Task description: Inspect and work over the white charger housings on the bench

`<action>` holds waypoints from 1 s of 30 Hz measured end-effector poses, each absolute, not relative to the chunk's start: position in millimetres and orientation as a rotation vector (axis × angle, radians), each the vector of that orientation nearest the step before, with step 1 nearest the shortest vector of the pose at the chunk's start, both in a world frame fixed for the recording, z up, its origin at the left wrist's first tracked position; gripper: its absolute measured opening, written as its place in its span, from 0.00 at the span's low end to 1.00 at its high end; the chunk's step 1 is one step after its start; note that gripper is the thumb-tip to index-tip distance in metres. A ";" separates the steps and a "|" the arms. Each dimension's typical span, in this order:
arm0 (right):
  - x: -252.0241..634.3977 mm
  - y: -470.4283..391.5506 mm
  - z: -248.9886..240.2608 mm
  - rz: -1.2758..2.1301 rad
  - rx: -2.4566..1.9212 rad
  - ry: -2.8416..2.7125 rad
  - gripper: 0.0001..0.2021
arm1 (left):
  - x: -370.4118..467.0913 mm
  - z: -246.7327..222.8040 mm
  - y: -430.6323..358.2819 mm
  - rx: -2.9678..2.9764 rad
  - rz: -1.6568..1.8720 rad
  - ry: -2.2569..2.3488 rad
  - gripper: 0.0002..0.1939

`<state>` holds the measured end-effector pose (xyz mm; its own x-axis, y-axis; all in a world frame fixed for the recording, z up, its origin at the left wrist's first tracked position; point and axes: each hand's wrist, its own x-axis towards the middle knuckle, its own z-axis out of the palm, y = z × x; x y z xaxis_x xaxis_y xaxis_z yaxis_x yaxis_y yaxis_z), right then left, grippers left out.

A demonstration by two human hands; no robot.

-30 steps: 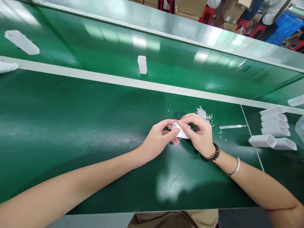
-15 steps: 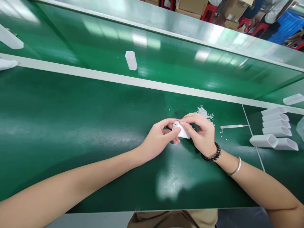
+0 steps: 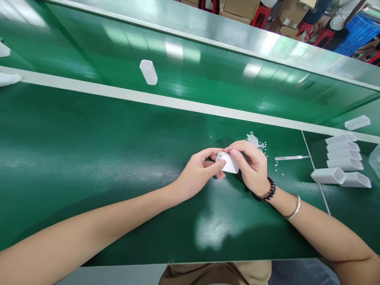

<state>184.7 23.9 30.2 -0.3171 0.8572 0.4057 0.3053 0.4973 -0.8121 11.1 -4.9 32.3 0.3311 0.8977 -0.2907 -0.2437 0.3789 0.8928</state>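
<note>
A small white plastic case (image 3: pixel 229 163) with dark holes near its left end is held over the green work surface. My left hand (image 3: pixel 198 173) pinches the left end, thumb on the near face and fingers behind. My right hand (image 3: pixel 249 165) is curled round the upper right edge, fingertips against the case. Its thumb is raised by the top corner. Whatever the right fingertips may hold is too small to make out. Just beyond that hand lies a pile of tiny clear pieces (image 3: pixel 254 141), partly hidden by it. White tweezers (image 3: pixel 292 158) rest to the right.
Several white rectangular sleeves (image 3: pixel 344 163) lie at the right. Past a pale rail (image 3: pixel 190 104), a green belt (image 3: pixel 208 75) carries an upright white sleeve (image 3: pixel 149 72) and another lying sleeve (image 3: pixel 358 122). Boxes, red stools and a person are in the background.
My right thumb has lifted off the face of the case, showing more of it. The sleeves beyond the rail have shifted left. My left hand has barely moved.
</note>
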 end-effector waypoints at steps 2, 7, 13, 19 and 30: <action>184.1 24.7 29.3 0.931 -0.999 -1.779 0.08 | 10.5 32.4 -5.2 0.868 0.874 0.927 0.17; 182.7 26.4 26.9 1.199 -1.042 -1.624 0.08 | 9.5 32.4 -6.0 0.875 0.867 0.918 0.16; 182.6 26.1 26.1 1.208 -1.034 -1.625 0.06 | 9.9 33.6 -5.7 0.871 0.869 0.919 0.16; 182.5 25.7 26.5 1.131 -1.002 -1.684 0.06 | 9.5 32.5 -6.2 0.878 0.870 0.930 0.17; 186.2 35.0 24.8 0.790 -0.868 -1.967 0.08 | 8.4 41.5 -3.1 0.985 0.654 1.262 0.26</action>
